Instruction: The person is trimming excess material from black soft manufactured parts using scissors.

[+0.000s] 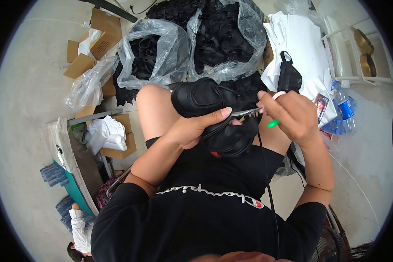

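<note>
Across my lap lies a black padded bra (196,98), its moulded cups spread to either side of my left hand (192,130). That hand is closed on the bra, with the thumb on top and the other fingers mostly hidden under the fabric. My right hand (294,114) grips a pair of scissors (244,112) with a white part and a green part showing at the handles. The metal blades point left across the bra, close to my left thumb. Whether the blades touch the fabric, I cannot tell.
Beyond my knees stand clear plastic bags (192,39) of black pieces. White sheets (294,48) with a black pouch-like piece (289,75), a phone (322,105) and plastic bottles (346,109) are at right. Cardboard boxes (104,32) and a bench (76,170) stand left; another person's sleeve (79,229) shows.
</note>
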The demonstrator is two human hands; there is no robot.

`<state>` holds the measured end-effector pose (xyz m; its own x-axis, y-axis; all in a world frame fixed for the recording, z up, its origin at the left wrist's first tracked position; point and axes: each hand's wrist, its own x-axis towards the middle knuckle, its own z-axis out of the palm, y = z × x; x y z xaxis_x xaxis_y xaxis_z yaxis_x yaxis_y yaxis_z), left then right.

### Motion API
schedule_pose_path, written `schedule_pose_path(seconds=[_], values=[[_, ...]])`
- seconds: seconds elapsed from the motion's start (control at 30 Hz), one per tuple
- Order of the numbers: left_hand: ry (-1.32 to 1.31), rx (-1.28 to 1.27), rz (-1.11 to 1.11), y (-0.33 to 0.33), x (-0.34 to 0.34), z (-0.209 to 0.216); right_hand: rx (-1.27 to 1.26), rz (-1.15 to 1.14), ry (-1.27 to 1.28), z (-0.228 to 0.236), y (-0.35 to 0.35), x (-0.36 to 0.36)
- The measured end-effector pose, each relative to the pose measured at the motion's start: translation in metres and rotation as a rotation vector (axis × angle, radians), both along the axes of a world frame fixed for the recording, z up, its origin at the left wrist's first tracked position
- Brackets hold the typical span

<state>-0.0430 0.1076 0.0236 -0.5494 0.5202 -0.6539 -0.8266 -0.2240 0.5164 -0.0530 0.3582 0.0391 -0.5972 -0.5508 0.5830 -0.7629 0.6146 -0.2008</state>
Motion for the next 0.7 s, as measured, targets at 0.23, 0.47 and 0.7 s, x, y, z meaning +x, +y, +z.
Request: schedule_pose_path(seconds=[0.23,0.47,0.7], values=[[0.186,-0.090,0.042,-0.011,0.013,0.036,0.134,0.080,0.122,0.005,-0.009,0.021],[-0.044,0.096,-0.157,-0.027,0.019,0.023,0.121,0.112,0.250,0.011,-0.017,0.029],[-0.319,0.212,-0.132,-0.027,0.022,0.025,0.103,0.128,0.231,0.028,-0.023,0.038]])
